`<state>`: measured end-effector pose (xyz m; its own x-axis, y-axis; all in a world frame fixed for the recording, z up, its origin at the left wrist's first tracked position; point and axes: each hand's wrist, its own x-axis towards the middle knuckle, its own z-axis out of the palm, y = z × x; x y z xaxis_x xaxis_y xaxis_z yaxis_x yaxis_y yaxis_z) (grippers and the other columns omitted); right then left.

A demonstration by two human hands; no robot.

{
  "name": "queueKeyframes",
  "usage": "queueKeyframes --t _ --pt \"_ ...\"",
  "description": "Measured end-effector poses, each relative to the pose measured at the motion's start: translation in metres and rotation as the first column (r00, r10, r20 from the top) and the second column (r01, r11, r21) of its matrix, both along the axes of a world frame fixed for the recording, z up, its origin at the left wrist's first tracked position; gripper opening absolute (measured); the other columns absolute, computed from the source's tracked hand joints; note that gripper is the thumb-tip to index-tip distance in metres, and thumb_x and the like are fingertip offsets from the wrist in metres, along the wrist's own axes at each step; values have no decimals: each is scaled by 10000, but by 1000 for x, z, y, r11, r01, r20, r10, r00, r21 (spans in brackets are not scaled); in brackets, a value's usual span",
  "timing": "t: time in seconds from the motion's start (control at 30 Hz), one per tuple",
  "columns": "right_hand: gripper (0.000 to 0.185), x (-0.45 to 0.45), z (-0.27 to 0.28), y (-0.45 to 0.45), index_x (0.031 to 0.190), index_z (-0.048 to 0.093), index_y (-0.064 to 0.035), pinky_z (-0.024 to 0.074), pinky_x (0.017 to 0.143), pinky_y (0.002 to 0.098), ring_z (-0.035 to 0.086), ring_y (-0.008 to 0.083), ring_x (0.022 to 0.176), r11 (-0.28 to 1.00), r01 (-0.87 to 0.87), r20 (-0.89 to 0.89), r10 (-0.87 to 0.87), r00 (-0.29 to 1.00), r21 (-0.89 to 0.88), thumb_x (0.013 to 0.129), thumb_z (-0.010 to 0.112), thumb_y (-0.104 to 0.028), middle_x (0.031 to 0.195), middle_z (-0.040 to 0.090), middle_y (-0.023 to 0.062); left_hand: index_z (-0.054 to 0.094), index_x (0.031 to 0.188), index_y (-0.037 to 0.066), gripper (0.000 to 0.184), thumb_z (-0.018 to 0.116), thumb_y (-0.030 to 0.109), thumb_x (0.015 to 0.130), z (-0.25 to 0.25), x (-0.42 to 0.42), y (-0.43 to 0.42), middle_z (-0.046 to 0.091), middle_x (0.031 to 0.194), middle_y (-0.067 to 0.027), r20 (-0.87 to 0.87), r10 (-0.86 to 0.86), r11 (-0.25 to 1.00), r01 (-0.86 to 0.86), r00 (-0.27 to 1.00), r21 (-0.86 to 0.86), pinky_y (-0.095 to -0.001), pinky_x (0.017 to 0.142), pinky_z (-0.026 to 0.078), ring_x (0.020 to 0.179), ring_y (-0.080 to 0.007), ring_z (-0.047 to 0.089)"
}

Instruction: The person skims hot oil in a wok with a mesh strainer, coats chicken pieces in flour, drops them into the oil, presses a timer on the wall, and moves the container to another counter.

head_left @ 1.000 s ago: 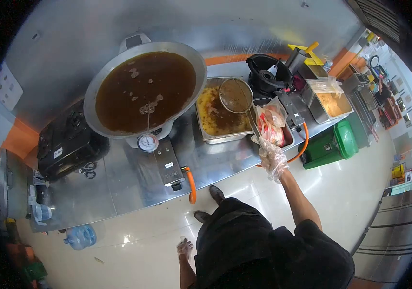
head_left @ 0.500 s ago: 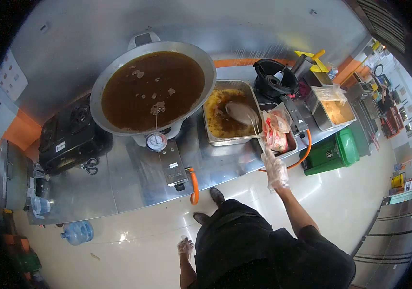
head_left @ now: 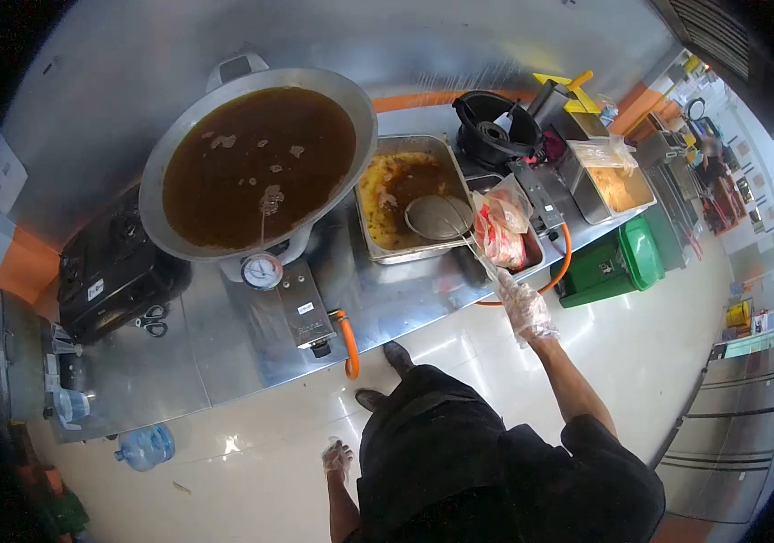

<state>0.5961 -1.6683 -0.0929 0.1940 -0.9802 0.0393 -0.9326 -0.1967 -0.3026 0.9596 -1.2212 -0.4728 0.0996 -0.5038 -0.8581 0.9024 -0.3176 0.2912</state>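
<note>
In a clear plastic glove, my right hand [head_left: 525,309] grips the handle of a round mesh skimmer [head_left: 439,217]. The skimmer's head is at the near right corner of a metal tray [head_left: 378,255] that contains brown liquid with yellowish froth. A plastic bag with red-and-white contents [head_left: 503,228] lies in a smaller tray just beyond my right hand. My left hand [head_left: 337,457], also gloved, hangs low over the floor with its fingers apart, holding nothing.
Left of the tray, a large wok [head_left: 364,136] of dark oil stands on a burner [head_left: 307,312] with a dial thermometer [head_left: 262,271]. Behind are a black pot [head_left: 467,136] and, to the right, a food pan [head_left: 618,190]. A green bin [head_left: 613,262] and orange hose [head_left: 351,348] flank the counter.
The skimmer's head has moved toward the tray's near right corner, and its mesh now shows more clearly. My view has shifted slightly. My left hand still hangs at my side.
</note>
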Motion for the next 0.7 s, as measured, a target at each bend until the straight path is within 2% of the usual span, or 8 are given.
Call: queueKeyframes --t 0.03,0.17,0.23,0.37,0.43,0.53,0.63,0.7 --pt "409 -2 -1 -2 1358 537 -227 509 725 528 647 438 838 1000 7 -6 -7 1000 14 976 521 -371 870 649 268 563 1113 48 344 714 261 889 2 2 -2 601 902 -116 -34 14 1000 -14 999 7 -367 636 484 738 -246 573" --pt "411 -5 3 1 1360 541 -233 508 753 522 652 426 878 988 46 -132 -27 991 147 967 531 -353 929 647 274 563 1129 45 359 706 276 895 14 2 -9 601 931 -118 99 -80 996 76 992 39 -378 654 481 756 -243 570" --pt "418 -4 6 -2 1367 530 -235 510 765 522 652 427 891 990 37 -94 -24 995 136 968 526 -358 948 646 275 562 1130 43 366 706 284 895 10 -5 -10 600 948 -119 111 -76 995 68 991 75 -381 666 481 762 -245 570" --pt "438 -6 2 -2 1387 504 -242 509 776 528 650 435 904 994 36 -62 -30 998 100 972 510 -383 967 650 275 556 1144 36 369 700 272 899 -14 -4 2 606 976 -129 -106 -39 999 36 994 -24 -387 682 489 782 -255 585" --pt "442 -9 4 -4 1387 499 -246 508 774 529 650 436 905 984 52 -136 -29 990 169 975 498 -406 965 653 270 553 1147 33 369 698 264 899 -14 -2 7 606 978 -132 -258 -23 996 -1 966 -95 -390 688 490 790 -256 588" --pt "428 -8 10 -7 1366 506 -246 509 775 528 648 440 916 984 49 -158 -21 987 171 981 473 -429 967 660 261 550 1152 28 374 699 257 897 -11 -7 6 613 975 -140 -145 -57 998 59 988 6 -384 674 491 786 -260 594" --pt "414 -6 8 -9 1356 509 -238 510 773 528 649 439 914 985 60 -141 -37 989 163 979 480 -406 971 659 262 554 1145 24 370 702 252 895 -9 -10 6 621 957 -143 -179 18 1000 -21 984 -18 -374 640 494 759 -258 599" --pt "409 -6 7 -10 1354 511 -231 510 773 528 650 437 914 980 75 -161 -45 986 186 974 495 -382 977 658 266 560 1140 23 359 702 246 897 -8 -12 5 627 951 -146 -97 -28 999 31 995 27 -374 634 500 753 -258 603"
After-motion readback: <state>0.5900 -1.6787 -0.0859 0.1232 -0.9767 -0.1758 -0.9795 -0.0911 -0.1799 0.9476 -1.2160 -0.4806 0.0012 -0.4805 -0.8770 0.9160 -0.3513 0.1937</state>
